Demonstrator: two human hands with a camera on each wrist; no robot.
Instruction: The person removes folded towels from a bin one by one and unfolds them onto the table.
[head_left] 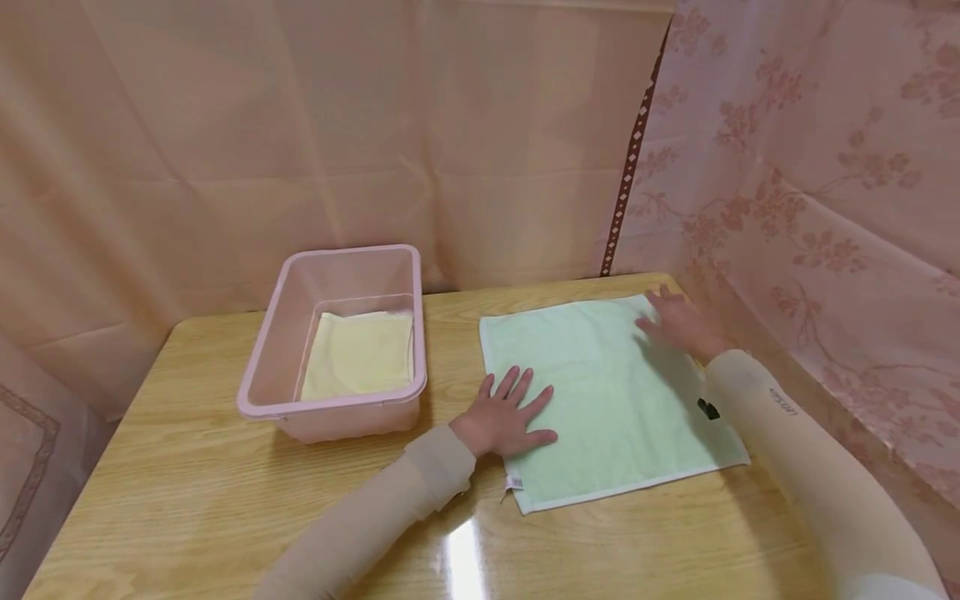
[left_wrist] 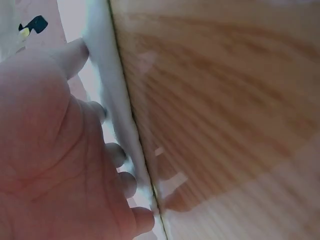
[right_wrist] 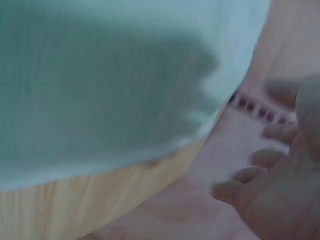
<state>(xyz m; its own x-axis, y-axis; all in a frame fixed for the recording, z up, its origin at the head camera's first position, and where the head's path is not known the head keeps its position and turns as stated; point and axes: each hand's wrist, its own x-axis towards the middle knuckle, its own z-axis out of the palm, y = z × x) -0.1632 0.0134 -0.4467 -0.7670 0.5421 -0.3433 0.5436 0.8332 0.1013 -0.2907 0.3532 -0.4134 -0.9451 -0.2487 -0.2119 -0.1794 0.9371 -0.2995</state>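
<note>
A pale green towel point(head_left: 600, 392) with a white border lies spread flat on the wooden table, a small tag point(head_left: 514, 483) at its near left corner. My left hand point(head_left: 504, 421) rests on its left edge, fingers straight and spread. Over the towel's far right corner my right hand point(head_left: 682, 325) is held with fingers extended, casting a shadow on the cloth. The right wrist view shows that hand point(right_wrist: 285, 175) apart from the towel point(right_wrist: 110, 90), gripping nothing. In the left wrist view, the fingertips of the left hand point(left_wrist: 55, 145) are at the towel's border point(left_wrist: 120, 100).
A pink plastic bin point(head_left: 255, 375) stands left of the towel, with a folded yellow cloth point(head_left: 360, 354) inside. Curtains point(head_left: 360, 150) hang behind the wooden table point(head_left: 187, 467), and a flowered curtain point(head_left: 847, 192) borders its right side. A small dark patch point(head_left: 707, 409) shows beside the right sleeve.
</note>
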